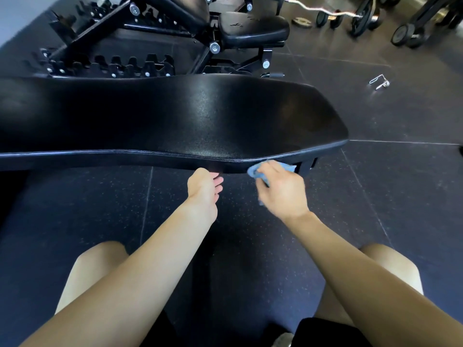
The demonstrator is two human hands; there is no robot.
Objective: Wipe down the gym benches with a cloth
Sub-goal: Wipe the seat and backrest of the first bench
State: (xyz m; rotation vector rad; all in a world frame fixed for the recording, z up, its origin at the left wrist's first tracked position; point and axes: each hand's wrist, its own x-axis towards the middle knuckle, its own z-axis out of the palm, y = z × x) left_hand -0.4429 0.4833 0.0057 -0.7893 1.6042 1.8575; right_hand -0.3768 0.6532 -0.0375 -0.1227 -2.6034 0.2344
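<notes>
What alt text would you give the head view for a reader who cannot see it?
A right hand holds a blue cloth against the near edge of a black bench, the left hand open beside it. A second bench and a barbell are behind on the dark floor.

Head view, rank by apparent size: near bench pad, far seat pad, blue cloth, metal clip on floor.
near bench pad
far seat pad
blue cloth, partly under right hand
metal clip
Seat pad and clip are farther, so shrunk.
</notes>
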